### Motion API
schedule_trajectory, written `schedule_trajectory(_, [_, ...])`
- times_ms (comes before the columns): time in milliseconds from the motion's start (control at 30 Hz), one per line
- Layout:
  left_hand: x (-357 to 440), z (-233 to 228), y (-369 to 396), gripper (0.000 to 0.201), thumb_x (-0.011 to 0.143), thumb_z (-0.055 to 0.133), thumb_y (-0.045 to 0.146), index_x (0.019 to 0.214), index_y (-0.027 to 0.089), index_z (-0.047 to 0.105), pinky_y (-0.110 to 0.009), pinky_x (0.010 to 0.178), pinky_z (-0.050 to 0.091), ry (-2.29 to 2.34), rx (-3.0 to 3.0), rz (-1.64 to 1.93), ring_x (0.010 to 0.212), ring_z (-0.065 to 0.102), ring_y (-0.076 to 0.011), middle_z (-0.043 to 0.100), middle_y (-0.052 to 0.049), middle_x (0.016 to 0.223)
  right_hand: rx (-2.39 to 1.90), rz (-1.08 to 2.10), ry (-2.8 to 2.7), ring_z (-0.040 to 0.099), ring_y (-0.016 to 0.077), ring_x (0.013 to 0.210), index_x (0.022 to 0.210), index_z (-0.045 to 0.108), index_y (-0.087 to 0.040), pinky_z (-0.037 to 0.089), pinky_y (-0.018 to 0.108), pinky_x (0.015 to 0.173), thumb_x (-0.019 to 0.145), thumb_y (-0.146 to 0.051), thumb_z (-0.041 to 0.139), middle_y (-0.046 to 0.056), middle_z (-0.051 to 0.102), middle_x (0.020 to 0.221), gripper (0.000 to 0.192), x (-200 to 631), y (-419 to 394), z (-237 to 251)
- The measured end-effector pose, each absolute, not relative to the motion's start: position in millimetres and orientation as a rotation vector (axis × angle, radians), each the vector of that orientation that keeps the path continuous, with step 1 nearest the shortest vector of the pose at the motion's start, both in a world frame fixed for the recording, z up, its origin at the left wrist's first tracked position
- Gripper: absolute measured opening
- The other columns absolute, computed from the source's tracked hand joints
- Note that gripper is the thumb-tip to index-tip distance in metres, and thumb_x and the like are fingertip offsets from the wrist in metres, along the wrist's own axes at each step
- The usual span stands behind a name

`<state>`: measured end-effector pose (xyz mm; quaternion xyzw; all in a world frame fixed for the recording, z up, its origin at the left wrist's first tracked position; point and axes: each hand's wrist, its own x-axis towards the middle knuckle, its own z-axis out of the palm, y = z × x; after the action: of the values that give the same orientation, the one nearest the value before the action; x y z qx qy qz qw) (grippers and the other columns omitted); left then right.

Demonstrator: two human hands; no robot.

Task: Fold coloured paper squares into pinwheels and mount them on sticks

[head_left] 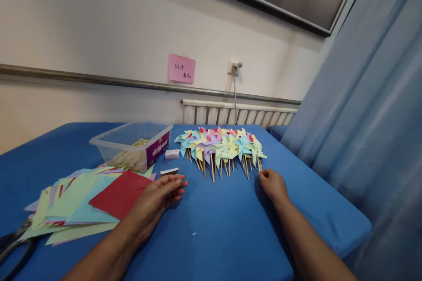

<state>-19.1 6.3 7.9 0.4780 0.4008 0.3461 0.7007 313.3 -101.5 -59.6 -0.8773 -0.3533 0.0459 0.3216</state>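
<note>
Head view shows your clear plastic tub (132, 145) holding wooden sticks behind the red paper sheet (120, 193) under your flat, empty left hand (158, 199), while your loosely curled right hand (272, 184) touches the pinwheels (220, 145).

table (214, 232): bears everything; wall behind it, curtain (369, 109) at its right.
pinwheels (220, 145): far middle of the table, sticks toward the person.
right hand (273, 184): on the table, just before the right end of the pinwheels.
left hand (158, 199): flat on the table, left of the right hand, partly over the paper sheets (82, 204).
box (133, 145): behind the sheets, left of the pinwheels.
small boxes (172, 154): between box and pinwheels.
scissors (13, 246): near left edge, before the sheets.
note (181, 69): on the wall, above the box.
</note>
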Motion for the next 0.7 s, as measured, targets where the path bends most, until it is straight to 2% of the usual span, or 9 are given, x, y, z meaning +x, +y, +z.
schedule_trajectory(267, [-10.3,0.0,-1.6,0.035,0.065,0.077,0.037,0.092,0.016,0.068,-0.024,0.061,0.048,0.936,1.191,0.597,0.065,0.062,-0.0132,0.071,-0.007,0.086,-2.342,0.092,-0.935,0.062,0.0184,0.068,0.077,0.065,-0.021,0.036,0.026,0.059,0.083,-0.036,0.052,0.003,0.070,0.073,0.021,310.5,-103.5,-58.8])
schedule_trajectory(433, [-4.0,-10.7,-13.3,0.027,0.066,0.068,0.037,0.085,0.018,0.065,-0.028,0.065,0.047,0.954,1.501,0.451,0.068,0.061,-0.0164,0.070,-0.003,0.078,-2.323,0.032,-0.953,0.062,0.0213,0.079,0.090,0.063,-0.019,0.040,0.029,0.066,0.084,-0.036,0.048,0.007,0.068,0.090,0.023,303.4,-109.1,-57.8])
schedule_trajectory(567, [-4.9,-17.9,-23.5,0.025,0.073,0.059,0.036,0.090,0.018,0.066,-0.028,0.067,0.046,0.839,1.862,0.410,0.074,0.061,-0.0173,0.068,-0.003,0.080,-2.085,-0.137,-1.138,0.060,0.0195,0.073,0.093,0.062,-0.017,0.043,0.031,0.069,0.084,-0.035,0.048,0.008,0.064,0.090,0.024,265.3,-109.8,-51.0])
schedule_trajectory(700, [-8.1,-18.5,-30.4,0.024,0.074,0.055,0.030,0.091,0.017,0.067,-0.027,0.068,0.046,0.795,2.012,0.381,0.074,0.062,-0.0177,0.069,-0.004,0.081,-1.701,0.081,-1.407,0.059,0.0181,0.072,0.089,0.063,-0.018,0.045,0.031,0.069,0.083,-0.031,0.050,0.006,0.063,0.085,0.019,186.7,-93.4,-35.9])
